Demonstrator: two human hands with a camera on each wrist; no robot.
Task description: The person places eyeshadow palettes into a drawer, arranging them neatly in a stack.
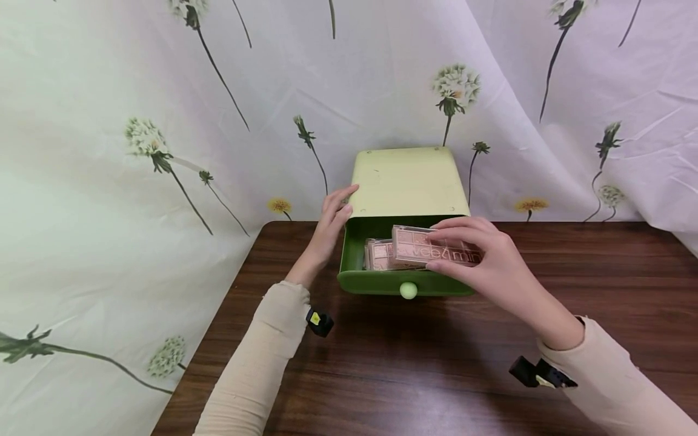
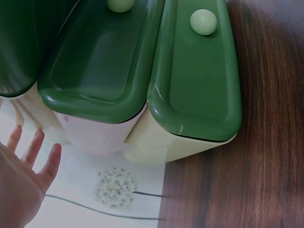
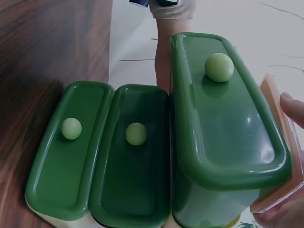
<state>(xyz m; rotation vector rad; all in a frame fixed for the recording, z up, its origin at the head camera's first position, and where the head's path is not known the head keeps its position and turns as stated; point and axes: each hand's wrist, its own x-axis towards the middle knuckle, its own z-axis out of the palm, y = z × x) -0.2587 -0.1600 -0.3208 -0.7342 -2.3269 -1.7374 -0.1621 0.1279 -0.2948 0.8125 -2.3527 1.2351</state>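
An eyeshadow palette (image 1: pixel 411 245) with a clear, lettered lid is pinched between the right thumb and fingers (image 1: pixel 493 251), over the pulled-out top drawer (image 1: pixel 376 283). Below it inside the drawer lies another pink palette (image 1: pixel 375 255), partly covered by the held one. My left hand (image 1: pixel 329 229) touches the left side of the cream cabinet (image 1: pixel 409 181), its fingers extended. In the right wrist view the held palette's edge (image 3: pixel 271 95) shows beside the green drawer front. The left wrist view shows the left fingers (image 2: pixel 34 148) spread beside the cabinet's side.
Two lower drawers, a middle one (image 3: pixel 130 175) and a bottom one (image 3: pixel 66 175), are closed beneath the top drawer. The cabinet stands on a dark wooden table (image 1: pixel 392 369), against a white dandelion-print cloth (image 1: pixel 382 72).
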